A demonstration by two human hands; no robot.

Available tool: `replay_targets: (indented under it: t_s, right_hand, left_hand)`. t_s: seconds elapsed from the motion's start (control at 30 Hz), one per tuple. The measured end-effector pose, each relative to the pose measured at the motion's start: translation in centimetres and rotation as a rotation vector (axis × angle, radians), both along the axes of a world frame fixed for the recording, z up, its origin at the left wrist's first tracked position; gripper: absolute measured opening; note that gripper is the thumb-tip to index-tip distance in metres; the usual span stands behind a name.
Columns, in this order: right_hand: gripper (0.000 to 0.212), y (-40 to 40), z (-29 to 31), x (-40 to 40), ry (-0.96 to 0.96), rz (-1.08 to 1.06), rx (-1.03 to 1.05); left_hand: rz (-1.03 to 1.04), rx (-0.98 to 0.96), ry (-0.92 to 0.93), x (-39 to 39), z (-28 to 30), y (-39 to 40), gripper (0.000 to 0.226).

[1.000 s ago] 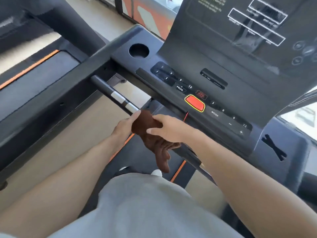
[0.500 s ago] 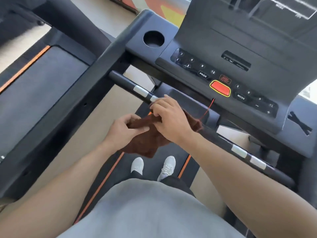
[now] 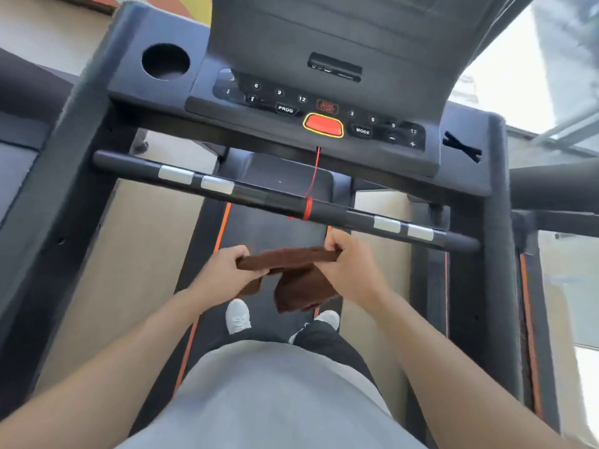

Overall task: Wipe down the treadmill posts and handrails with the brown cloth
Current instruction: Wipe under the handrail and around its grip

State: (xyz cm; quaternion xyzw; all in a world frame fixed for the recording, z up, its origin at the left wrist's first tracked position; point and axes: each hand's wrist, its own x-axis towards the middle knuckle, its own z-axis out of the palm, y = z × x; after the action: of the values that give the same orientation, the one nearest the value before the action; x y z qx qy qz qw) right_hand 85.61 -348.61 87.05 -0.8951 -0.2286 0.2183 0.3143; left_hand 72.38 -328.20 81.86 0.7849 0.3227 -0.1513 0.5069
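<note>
Brown cloth is gripped, stretched between left hand and right hand, below handrail.

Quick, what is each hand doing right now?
Left hand: grips one end of the brown cloth.
Right hand: grips the other end.

- The left hand and right hand each grip one end of the brown cloth, stretched between their fingers.
- Loose folds hang below the fingers.
- The black handrail crosses just beyond the fingertips, apart from them.
- Farther beyond is the red button.
</note>
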Motion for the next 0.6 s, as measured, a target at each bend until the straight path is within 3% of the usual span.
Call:
replay_targets:
  t_s: [0.17, 0.27, 0.4, 0.47, 0.53, 0.6]
  right_hand:
    - [0.031, -7.0, 2.4, 3.5, 0.165, -0.095, -0.246]
    - [0.026, -10.7, 4.5, 4.9, 0.19, -0.07, -0.255]
    - [0.037, -12.9, 7.2, 5.8, 0.262, 0.068, -0.241]
    - [0.035, -13.0, 8.5, 6.3, 0.235, 0.128, -0.273]
    - [0.03, -12.8, 9.8, 7.0, 0.334, 0.159, -0.214]
    - [0.025, -12.8, 10.9, 7.7, 0.424, 0.204, -0.118]
  left_hand:
    - [0.094, -0.057, -0.236, 5.2, 3.0, -2.9, 0.053]
    - [0.063, -0.102, -0.345, 8.3, 5.4, -4.2, 0.05]
    - [-0.314, -0.181, -0.3, 11.3, 7.1, -8.3, 0.027]
    - [-0.528, -0.149, -0.279, 12.2, 6.7, -11.2, 0.054]
    - [-0.648, -0.1, -0.282, 13.1, 6.6, -13.7, 0.078]
    - [-0.657, -0.118, -0.343, 13.9, 6.7, -15.5, 0.068]
